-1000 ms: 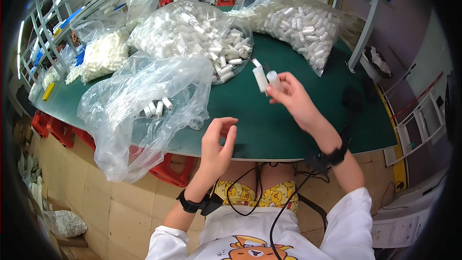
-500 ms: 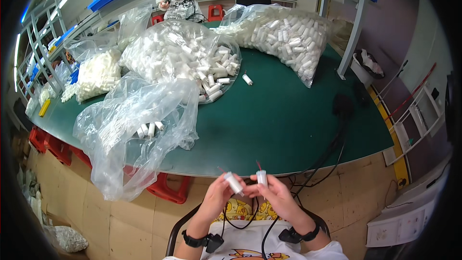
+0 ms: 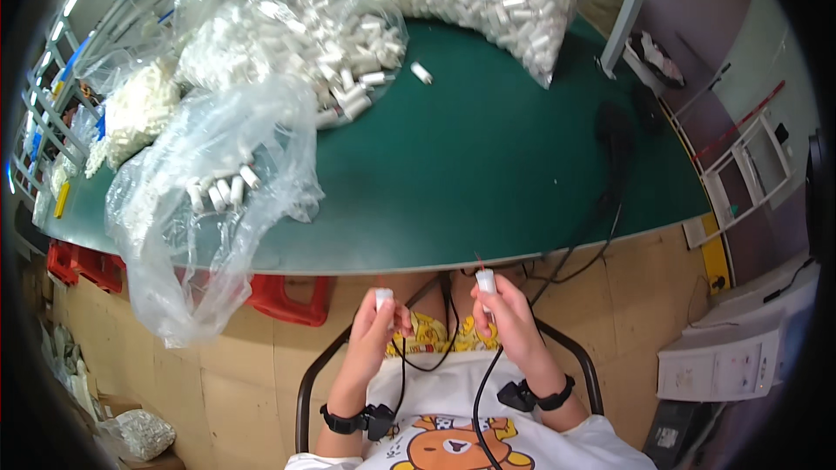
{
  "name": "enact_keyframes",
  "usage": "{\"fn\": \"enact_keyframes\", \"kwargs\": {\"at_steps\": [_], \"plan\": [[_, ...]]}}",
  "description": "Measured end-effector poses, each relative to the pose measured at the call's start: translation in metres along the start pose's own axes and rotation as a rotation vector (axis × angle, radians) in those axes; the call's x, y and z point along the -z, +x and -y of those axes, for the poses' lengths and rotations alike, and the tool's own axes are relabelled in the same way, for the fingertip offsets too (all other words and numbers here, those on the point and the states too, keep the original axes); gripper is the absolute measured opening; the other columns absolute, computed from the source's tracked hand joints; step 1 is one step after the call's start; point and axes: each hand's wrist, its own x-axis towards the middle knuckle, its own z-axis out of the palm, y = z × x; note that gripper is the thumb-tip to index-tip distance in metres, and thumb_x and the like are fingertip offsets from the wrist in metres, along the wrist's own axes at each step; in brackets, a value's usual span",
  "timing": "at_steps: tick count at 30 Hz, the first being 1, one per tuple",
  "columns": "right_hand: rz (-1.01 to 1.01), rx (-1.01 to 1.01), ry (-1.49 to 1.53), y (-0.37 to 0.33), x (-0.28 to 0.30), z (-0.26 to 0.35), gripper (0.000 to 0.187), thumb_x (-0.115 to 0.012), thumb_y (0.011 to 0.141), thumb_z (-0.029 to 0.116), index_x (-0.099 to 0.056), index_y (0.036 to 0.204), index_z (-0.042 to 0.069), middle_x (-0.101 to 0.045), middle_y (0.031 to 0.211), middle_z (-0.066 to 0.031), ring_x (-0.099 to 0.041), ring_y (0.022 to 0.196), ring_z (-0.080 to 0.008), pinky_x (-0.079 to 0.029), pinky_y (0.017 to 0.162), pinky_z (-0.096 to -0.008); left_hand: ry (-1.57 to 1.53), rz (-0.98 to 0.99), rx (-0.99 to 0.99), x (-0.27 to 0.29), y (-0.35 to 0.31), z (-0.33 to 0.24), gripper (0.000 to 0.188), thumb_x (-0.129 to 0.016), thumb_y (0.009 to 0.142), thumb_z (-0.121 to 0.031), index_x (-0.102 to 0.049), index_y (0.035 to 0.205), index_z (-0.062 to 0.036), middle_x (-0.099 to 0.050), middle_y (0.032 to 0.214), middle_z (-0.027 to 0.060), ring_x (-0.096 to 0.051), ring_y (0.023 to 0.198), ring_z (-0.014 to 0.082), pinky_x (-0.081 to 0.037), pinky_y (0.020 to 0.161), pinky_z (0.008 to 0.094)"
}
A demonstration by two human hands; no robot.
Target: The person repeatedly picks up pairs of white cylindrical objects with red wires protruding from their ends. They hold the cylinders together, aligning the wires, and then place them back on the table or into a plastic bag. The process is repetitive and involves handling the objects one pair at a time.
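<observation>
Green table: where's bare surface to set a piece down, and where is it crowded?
The green table is bare across its middle and right, from the lone white cylinder down to the near edge, bordered right by the black cable. Crowded: the clear bag at left, the heaped bags of white cylinders along the far side. Left hand and right hand each hold a cylinder below the edge.

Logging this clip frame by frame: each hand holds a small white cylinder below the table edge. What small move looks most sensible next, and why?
Probably bring the two pieces together. The left hand holds one white cylinder upright and the right hand holds another white cylinder, apart but level, near the edge of the green table.
</observation>
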Motion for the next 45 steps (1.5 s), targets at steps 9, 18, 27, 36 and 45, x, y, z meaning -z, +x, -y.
{"fn": "enact_keyframes", "kwargs": {"at_steps": [9, 18, 27, 36, 45], "plan": [[-0.073, -0.037, -0.028, 0.003, -0.004, -0.002, 0.017, -0.048, 0.088, 0.019, -0.041, 0.087, 0.003, -0.04, 0.057, 0.0027, -0.036, 0.041, -0.0029, -0.031, 0.037, -0.019, 0.039, -0.032, 0.059, -0.008, 0.009, -0.003, 0.013, -0.041, 0.091, -0.017, -0.043, 0.09, -0.0043, -0.035, 0.06, -0.0014, -0.034, 0.052, 0.0076, -0.037, 0.053, 0.025], [-0.213, -0.018, -0.173, 0.01, -0.009, -0.008, 0.022, -0.052, 0.086, 0.021, -0.042, 0.09, 0.001, -0.044, 0.058, 0.0011, -0.042, 0.042, -0.0033, -0.033, 0.038, -0.02, 0.079, -0.016, 0.09, -0.005, 0.016, 0.001, 0.013, -0.045, 0.089, -0.016, -0.038, 0.085, -0.006, -0.045, 0.061, 0.0029, -0.044, 0.05, 0.0099, -0.042, 0.052, 0.0244], [-0.373, 0.175, -0.637, 0.017, -0.014, -0.002, 0.017, -0.054, 0.081, 0.01, -0.043, 0.087, -0.001, -0.055, 0.061, -0.0114, -0.055, 0.048, -0.0229, -0.041, 0.046, -0.0314, 0.061, 0.0, 0.142, -0.003, 0.022, 0.001, 0.014, -0.046, 0.089, -0.014, -0.037, 0.083, -0.0052, -0.047, 0.059, 0.0037, -0.047, 0.049, 0.0109, -0.043, 0.052, 0.0247], [-0.359, -0.041, -0.799, 0.022, -0.02, 0.013, 0.022, -0.052, 0.08, 0.014, -0.047, 0.068, -0.003, -0.05, 0.05, -0.0161, -0.053, 0.046, -0.0314, -0.04, 0.044, -0.0364, 0.051, 0.018, 0.142, 0.001, 0.024, -0.005, 0.011, -0.044, 0.088, -0.011, -0.037, 0.083, -0.0038, -0.046, 0.06, 0.0046, -0.046, 0.049, 0.0113, -0.044, 0.053, 0.0267], [-0.308, -0.161, -0.756, 0.025, -0.016, 0.015, 0.023, -0.051, 0.079, 0.013, -0.045, 0.064, -0.004, -0.049, 0.048, -0.0164, -0.052, 0.043, -0.0312, -0.04, 0.043, -0.0369, 0.026, 0.042, 0.196, 0.008, 0.025, -0.009, 0.008, -0.044, 0.088, -0.008, -0.038, 0.085, -0.0026, -0.047, 0.061, 0.0051, -0.047, 0.05, 0.0115, -0.045, 0.054, 0.0273]]}}
